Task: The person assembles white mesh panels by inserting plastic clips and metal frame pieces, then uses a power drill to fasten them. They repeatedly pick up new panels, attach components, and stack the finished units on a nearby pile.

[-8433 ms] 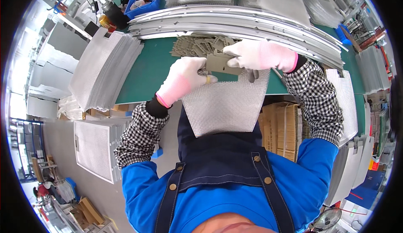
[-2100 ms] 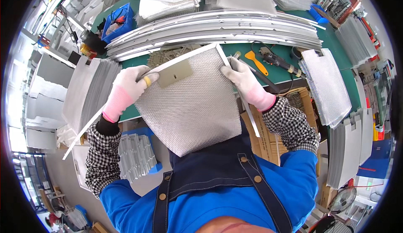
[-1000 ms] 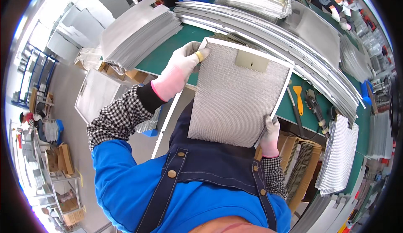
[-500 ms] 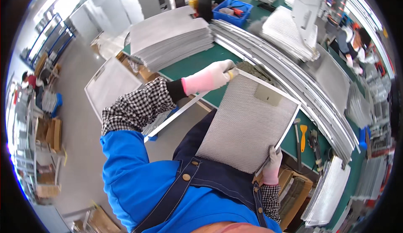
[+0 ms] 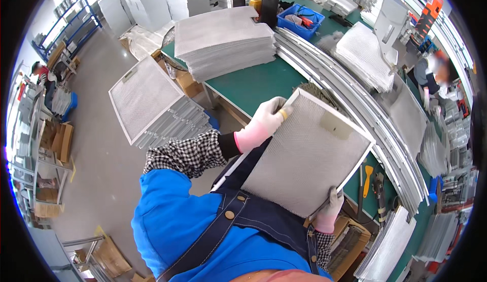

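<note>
With the panel (image 5: 309, 155) as dial centre, the left hand (image 5: 263, 123), at 10 o'clock, grips it beside a corner, and the right hand (image 5: 329, 212) holds its edge at 5. Strips (image 5: 356, 115) sweep across the green tabletop (image 5: 253, 85) from 12 to 3. A sheet stack (image 5: 223, 41) sits at 11, a blue bin (image 5: 310, 30) at 12, a yellow scraper (image 5: 367, 181) at 4.

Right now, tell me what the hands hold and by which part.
A mesh panel with a white-edged top: the left hand grips it near its upper left corner, the right hand low on its right edge.
</note>
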The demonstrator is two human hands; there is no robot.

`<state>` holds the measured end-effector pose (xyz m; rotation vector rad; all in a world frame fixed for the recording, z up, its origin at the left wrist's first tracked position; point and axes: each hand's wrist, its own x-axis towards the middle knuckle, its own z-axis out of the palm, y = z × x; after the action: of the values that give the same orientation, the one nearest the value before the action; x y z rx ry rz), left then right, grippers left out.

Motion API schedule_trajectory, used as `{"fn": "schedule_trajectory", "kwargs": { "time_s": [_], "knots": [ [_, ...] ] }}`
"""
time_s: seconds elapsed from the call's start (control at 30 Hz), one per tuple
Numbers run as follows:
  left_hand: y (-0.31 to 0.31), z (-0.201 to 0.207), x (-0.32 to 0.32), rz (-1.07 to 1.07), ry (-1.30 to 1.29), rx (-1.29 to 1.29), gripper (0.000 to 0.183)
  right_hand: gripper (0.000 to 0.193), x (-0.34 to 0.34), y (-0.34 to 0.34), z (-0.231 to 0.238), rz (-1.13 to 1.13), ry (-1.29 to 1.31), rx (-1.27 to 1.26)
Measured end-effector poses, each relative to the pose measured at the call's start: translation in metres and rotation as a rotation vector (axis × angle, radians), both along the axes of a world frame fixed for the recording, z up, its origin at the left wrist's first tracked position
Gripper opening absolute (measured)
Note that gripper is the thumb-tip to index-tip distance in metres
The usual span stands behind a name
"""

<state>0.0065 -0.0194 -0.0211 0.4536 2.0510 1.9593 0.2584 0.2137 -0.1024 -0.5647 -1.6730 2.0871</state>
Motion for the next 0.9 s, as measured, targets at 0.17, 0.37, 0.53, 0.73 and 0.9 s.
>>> {"fn": "schedule_trajectory", "kwargs": {
  "time_s": [0.17, 0.37, 0.53, 0.73, 0.9],
  "knots": [
    [0.017, 0.029, -0.015, -0.039, 0.065, 0.111, 0.031, 0.042, -0.015, 0.001, 0.013, -0.081, 0.017, 0.029],
    [0.020, 0.034, -0.009, -0.185, 0.176, 0.072, 0.032, 0.039, -0.025, 0.005, 0.051, -0.155, 0.171, 0.048],
    [0.024, 0.044, -0.012, -0.237, 0.113, 0.101, 0.035, 0.046, -0.029, -0.006, 0.050, -0.109, 0.140, -0.021],
    [0.007, 0.016, -0.004, -0.292, 0.014, -0.088, 0.033, 0.047, -0.023, -0.004, 0.046, -0.172, 0.152, -0.038],
    [0.009, 0.009, 0.008, -0.318, -0.114, 0.041, 0.035, 0.046, -0.029, -0.003, 0.045, -0.266, 0.175, -0.080]
  ]
}}
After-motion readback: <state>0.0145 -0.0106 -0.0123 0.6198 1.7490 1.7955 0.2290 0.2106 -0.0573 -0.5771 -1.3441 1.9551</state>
